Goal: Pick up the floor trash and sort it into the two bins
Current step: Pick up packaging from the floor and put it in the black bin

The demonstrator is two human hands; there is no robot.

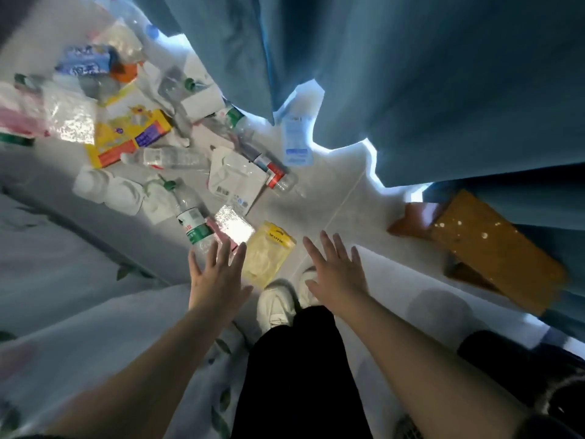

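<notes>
Trash lies scattered over the pale floor. Nearest me is a yellow plastic pouch, with a shiny foil packet and a green-labelled clear bottle beside it. Farther off are a white pouch, a red-labelled bottle, another clear bottle, a yellow box and a blue-white packet. My left hand hovers with fingers spread over the foil packet and bottle. My right hand is spread open to the right of the yellow pouch. Both hold nothing. No bin is in view.
Blue curtains hang along the far and right side. A brown wooden piece sits at right. White bedding with leaf print fills the left. My white shoes stand just below the yellow pouch. More wrappers and bottles pile at far left.
</notes>
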